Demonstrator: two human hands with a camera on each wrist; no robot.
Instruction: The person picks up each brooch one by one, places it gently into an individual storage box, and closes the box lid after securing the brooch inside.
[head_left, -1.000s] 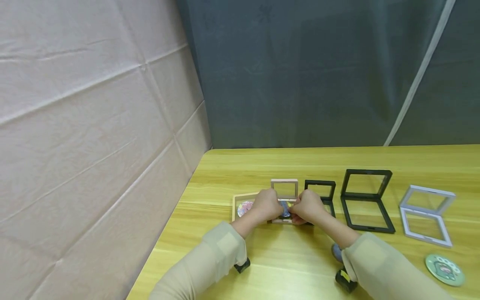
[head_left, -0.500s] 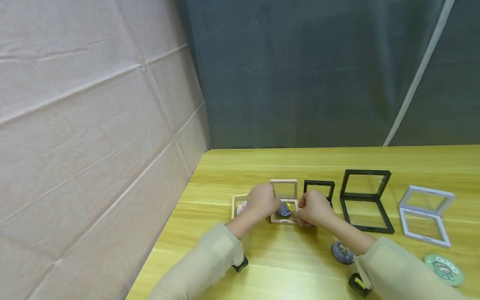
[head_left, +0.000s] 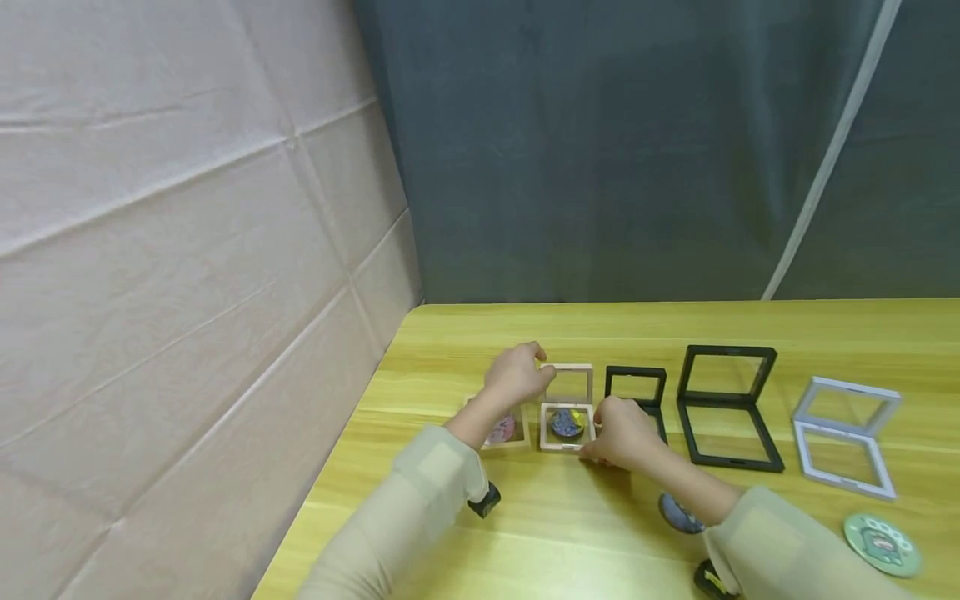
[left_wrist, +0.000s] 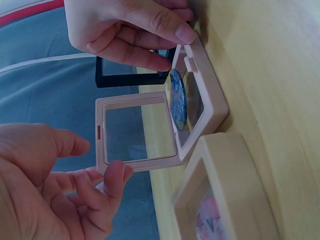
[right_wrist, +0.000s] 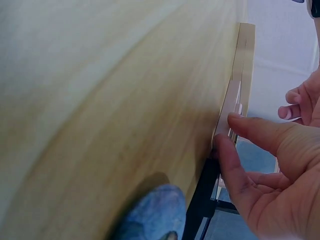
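Note:
A small pink hinged display frame (head_left: 567, 447) lies unfolded on the table, its clear-windowed lid (left_wrist: 137, 131) standing up. On the clear film of its lower half sits a round blue and yellow badge (head_left: 567, 423). My right hand (head_left: 624, 435) holds the near right corner of that lower half between thumb and finger. By the left edge of the raised lid is my left hand (head_left: 519, 375), thumb apart from the rim, fingertips (left_wrist: 117, 170) at the lid's edge. Left of this frame lies a beige frame (head_left: 525, 432) with a pink badge inside, partly covered by my left forearm.
To the right stand a small black frame (head_left: 636, 370), a larger black frame (head_left: 731, 461) and a white frame (head_left: 846, 482), all unfolded. A blue badge (head_left: 678, 514) lies beside my right forearm, and a green badge (head_left: 882, 544) lies at the right.
My left hand has moved off the badge, back and up to the raised lid. My right hand has shifted slightly toward the frame's near corner. The badge now lies uncovered in the frame.

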